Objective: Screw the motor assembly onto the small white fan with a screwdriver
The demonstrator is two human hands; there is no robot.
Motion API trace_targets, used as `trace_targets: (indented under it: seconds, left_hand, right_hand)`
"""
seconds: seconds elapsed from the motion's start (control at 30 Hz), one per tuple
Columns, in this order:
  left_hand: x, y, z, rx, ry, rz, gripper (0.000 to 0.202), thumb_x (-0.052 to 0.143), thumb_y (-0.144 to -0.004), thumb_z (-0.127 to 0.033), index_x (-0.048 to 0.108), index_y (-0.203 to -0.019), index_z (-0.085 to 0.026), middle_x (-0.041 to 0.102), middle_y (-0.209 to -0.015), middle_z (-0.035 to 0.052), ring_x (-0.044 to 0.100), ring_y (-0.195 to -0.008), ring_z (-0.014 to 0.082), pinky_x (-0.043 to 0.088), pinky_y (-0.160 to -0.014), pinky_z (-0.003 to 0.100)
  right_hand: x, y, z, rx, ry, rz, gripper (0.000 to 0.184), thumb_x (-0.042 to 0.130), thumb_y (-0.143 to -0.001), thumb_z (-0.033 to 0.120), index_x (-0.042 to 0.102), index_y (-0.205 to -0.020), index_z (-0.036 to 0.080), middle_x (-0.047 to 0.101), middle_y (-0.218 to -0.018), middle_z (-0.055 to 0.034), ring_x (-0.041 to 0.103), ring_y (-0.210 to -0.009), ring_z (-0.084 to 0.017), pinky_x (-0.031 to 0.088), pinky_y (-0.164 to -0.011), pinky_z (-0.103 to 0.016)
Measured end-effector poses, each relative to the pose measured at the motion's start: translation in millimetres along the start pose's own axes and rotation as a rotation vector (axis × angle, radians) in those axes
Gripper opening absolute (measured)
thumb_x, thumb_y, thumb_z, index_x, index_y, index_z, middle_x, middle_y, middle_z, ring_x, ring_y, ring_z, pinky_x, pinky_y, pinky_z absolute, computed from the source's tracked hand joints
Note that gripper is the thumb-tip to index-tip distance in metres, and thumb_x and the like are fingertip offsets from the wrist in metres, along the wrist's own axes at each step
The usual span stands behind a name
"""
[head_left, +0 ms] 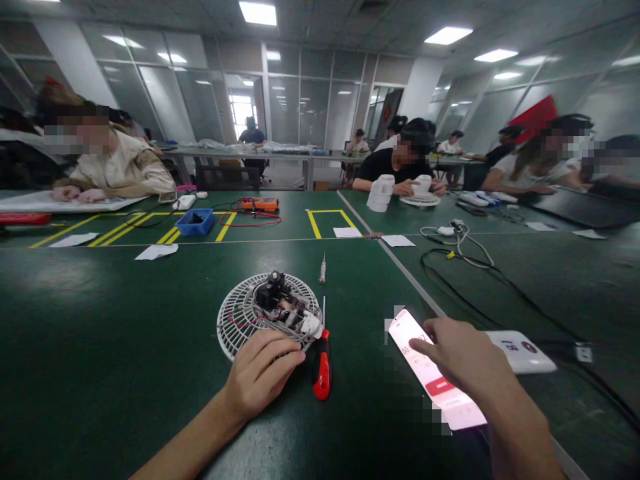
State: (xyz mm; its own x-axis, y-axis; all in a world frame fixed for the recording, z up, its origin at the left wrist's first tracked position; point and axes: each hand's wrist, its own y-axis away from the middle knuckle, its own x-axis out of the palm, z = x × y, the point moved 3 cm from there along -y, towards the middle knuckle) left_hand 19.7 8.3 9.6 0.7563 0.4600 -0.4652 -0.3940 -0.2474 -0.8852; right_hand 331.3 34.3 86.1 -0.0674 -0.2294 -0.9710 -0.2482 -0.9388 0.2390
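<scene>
A white round fan grille (235, 320) lies on the green table, bearing a bared motor (274, 288) with wires and small parts. My left hand (263, 367) is closed over the grille's near edge; its thumb is hidden. Just right of the grille lies a red-and-black screwdriver (323, 373), and beyond it a small clear-handled screwdriver (323, 270). My right hand (465, 353) hovers over or touches a lit phone (407, 337) that shows a timer and a red button. Its fingers are apart and hold nothing; contact with the screen is hard to tell.
A white power bank (525, 353) lies beside my right hand. Black cables (465, 293) run along the right side. Farther back are a blue bin (195, 223), an orange multimeter (260, 204) and paper slips (156, 252). Several people sit across the table, one handling white fan parts (420, 199).
</scene>
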Motion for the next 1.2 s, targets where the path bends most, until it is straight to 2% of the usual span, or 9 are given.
trace_targets:
  seconds: [0.2,0.47,0.67,0.83,1.2]
  left_hand:
    - [0.9,-1.2,0.7,-0.004,-0.003,0.008,0.022,0.071,-0.084,-0.002,0.07,-0.104,-0.011,0.074,-0.098,0.0087,0.065,-0.098,0.0184,0.057,-0.084,0.032]
    - [-0.2,-4.7,-0.7,0.004,-0.004,0.001,0.019,0.069,-0.086,-0.002,0.07,-0.103,-0.01,0.073,-0.097,0.0088,0.064,-0.097,0.0179,0.057,-0.083,0.032]
    - [-0.9,-3.8,-0.9,0.003,0.005,0.006,0.022,0.071,-0.084,-0.001,0.07,-0.103,-0.009,0.073,-0.097,0.0093,0.064,-0.097,0.0182,0.057,-0.084,0.032]
    - [0.4,-2.6,-0.8,-0.009,-0.003,0.012,0.022,0.071,-0.085,-0.002,0.07,-0.105,-0.012,0.074,-0.099,0.0086,0.065,-0.097,0.0178,0.057,-0.084,0.032]
    - [-1.3,-4.4,-0.8,-0.02,-0.011,-0.008,0.02,0.07,-0.086,-0.005,0.07,-0.104,-0.015,0.075,-0.095,0.0067,0.067,-0.093,0.0173,0.058,-0.08,0.031]
  right_hand:
    - [3.2,-2.6,-2.9,-0.003,-0.021,0.011,0.021,0.056,-0.096,0.034,0.069,-0.092,0.019,0.073,-0.093,-0.0129,0.071,-0.088,-0.031,0.047,-0.067,-0.038]
    - [3.4,-3.6,-5.7,0.002,-0.077,-0.038,0.019,0.059,-0.089,0.035,0.068,-0.081,0.021,0.072,-0.082,-0.0102,0.071,-0.078,-0.03,0.046,-0.061,-0.038]
    - [4.0,-4.6,-2.7,0.021,-0.061,-0.026,0.03,0.058,-0.091,0.048,0.068,-0.085,0.021,0.073,-0.088,-0.013,0.071,-0.082,-0.032,0.047,-0.063,-0.04]
    - [7.0,-7.8,-1.3,0.027,-0.023,-0.064,0.02,0.064,-0.087,0.041,0.068,-0.087,0.021,0.072,-0.085,-0.0123,0.071,-0.079,-0.032,0.048,-0.062,-0.039]
    - [7.9,-9.3,0.3,0.022,-0.019,-0.035,0.02,0.06,-0.091,0.038,0.068,-0.09,0.02,0.072,-0.086,-0.0118,0.072,-0.081,-0.031,0.049,-0.064,-0.038]
